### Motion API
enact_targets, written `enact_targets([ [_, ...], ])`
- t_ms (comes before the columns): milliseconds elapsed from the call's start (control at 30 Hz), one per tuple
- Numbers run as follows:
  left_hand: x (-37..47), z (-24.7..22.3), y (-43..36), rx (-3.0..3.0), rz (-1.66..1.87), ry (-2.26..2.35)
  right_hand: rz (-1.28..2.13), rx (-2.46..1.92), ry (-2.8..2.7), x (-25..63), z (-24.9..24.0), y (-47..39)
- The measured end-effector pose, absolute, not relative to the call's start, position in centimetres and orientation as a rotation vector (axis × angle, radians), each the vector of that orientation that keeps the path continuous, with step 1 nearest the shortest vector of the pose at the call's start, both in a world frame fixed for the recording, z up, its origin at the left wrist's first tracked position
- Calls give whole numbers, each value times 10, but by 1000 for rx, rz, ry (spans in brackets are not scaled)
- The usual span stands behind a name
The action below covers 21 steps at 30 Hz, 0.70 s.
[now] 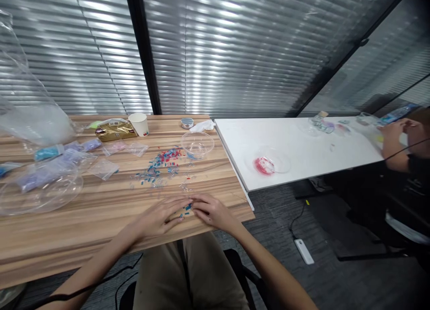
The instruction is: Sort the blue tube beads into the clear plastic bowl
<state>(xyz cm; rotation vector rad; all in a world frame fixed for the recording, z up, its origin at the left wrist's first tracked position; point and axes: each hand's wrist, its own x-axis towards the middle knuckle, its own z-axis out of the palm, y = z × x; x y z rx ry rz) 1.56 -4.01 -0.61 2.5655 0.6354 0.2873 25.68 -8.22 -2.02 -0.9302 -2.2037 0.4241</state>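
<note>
Both hands rest near the front edge of the wooden table (110, 220), curved around a few small blue tube-like pieces (187, 207). My left hand (168, 213) lies with its fingers stretched out and the thumb apart. Opposite it, my right hand (211, 211) has its fingers loosely bent, their tips beside the blue pieces and close to the left fingertips. Just beyond the hands spreads a loose scatter of small blue, red and clear pieces (163, 164). A clear plastic bowl (212, 145) stands behind that scatter, with some blue at its bottom.
To the left lie small plastic bags (104, 168), a large clear dish (67, 197) and a gold tissue pack (116, 131). A paper cup (139, 124) and a round tin (187, 123) stand at the back. A white table (235, 166) adjoins at right, where another person's hands (394, 133) show.
</note>
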Motion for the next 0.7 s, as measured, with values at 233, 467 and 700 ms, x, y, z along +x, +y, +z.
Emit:
enact_targets([
  [233, 19, -6, -37, 2561, 263, 572, 427, -930, -2225, 257, -22, -78],
  [467, 26, -2, -35, 2493, 300, 508, 481, -966, -2236, 258, -20, -78],
  [700, 22, 1, -33, 2353, 341, 494, 552, -1012, -2239, 273, -17, -78],
])
